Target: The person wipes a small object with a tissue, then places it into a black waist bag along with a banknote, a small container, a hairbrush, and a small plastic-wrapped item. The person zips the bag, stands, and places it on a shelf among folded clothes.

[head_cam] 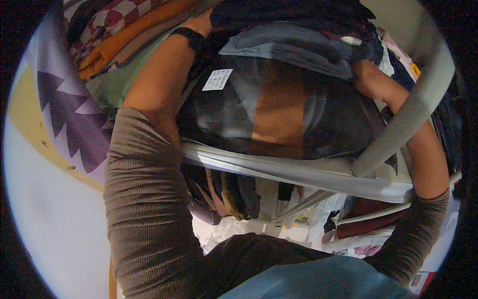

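Both my arms reach forward over a glossy black package [220,116] with a brown band down its middle. A white label [217,79] bearing writing sits on its upper left. My left hand [201,25], with a black band [189,38] at the wrist, is at the left edge of a dark garment pile [283,13]; its fingers are hidden. My right hand [368,76] is at the right end of folded grey-blue clothing [283,43], just behind the package. Its fingers are out of sight too, so neither grip shows.
The package lies on a pale shelf with a raised front edge [261,164]. A pale curved bar [407,116] crosses before my right forearm. At left hang garments [149,26] beside a purple patterned curtain [71,116]. Below the shelf are more clothes [235,190] and clear plastic [227,231].
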Demonstrator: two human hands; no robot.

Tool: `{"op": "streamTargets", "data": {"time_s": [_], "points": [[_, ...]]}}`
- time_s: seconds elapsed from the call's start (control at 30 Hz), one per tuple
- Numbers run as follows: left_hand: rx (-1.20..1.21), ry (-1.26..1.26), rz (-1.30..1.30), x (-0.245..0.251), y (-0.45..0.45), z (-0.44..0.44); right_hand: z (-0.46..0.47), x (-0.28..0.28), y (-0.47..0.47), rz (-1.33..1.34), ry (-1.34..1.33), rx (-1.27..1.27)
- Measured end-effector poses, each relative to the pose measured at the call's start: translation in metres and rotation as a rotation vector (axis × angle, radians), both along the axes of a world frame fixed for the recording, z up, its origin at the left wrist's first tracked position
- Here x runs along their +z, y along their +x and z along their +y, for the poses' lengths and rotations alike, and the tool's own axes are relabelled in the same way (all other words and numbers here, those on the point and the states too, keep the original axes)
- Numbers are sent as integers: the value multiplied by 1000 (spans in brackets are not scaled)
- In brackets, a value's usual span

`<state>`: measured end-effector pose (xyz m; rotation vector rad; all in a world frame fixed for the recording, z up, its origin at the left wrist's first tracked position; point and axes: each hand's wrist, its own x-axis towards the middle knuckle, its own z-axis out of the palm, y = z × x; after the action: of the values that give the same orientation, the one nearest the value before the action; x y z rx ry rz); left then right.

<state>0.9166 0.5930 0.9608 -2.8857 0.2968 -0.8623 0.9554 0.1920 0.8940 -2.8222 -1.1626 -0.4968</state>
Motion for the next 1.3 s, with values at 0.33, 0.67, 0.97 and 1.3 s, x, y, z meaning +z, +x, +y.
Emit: {"op": "streamTargets", "data": {"time_s": [0.33,0.67,0.97,1.3], "points": [[2,17,25,18,-24,13,9,1,-9,48,0,131],[-317,-467,284,57,-109,5,15,3,-10,71,-5,138],[159,-252,289,47,-111,-51,21,29,-42,120,60,92],[-125,-76,273,35,-33,-45,14,96,-82,275,319,219]]}}
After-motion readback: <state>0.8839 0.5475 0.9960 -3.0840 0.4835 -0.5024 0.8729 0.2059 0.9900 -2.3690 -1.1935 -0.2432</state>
